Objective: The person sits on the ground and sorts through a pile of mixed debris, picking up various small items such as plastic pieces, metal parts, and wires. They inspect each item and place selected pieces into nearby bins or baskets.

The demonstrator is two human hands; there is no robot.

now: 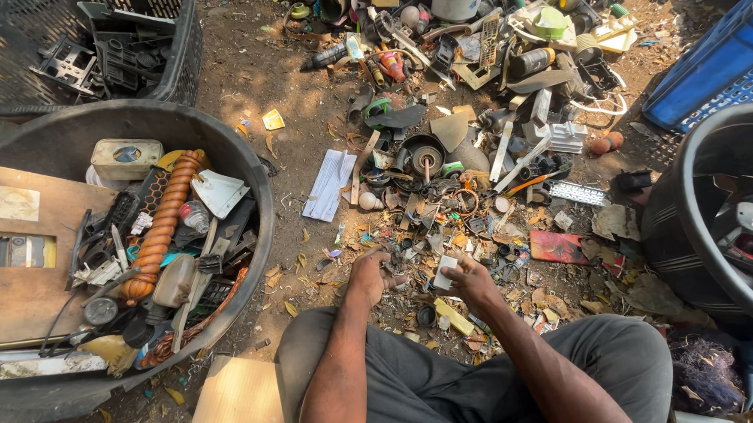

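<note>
I sit on the ground in grey trousers, both arms stretched forward over a heap of small scrap (pixel 446 225). My left hand (pixel 371 274) is curled low over the debris, fingers bent around a small dark piece; what it is I cannot make out. My right hand (pixel 468 277) holds a small white flat piece (pixel 445 272) pinched between thumb and fingers. A yellow block (pixel 453 316) lies on the dirt just below my right hand.
A big black tub (pixel 259 188) at left holds a brown board, an orange ribbed hose and mixed scrap. A black crate (pixel 181 59) sits at top left, a blue crate (pixel 721 65) top right, another black tub (pixel 681 213) at right. A white paper (pixel 328 184) lies on the dirt.
</note>
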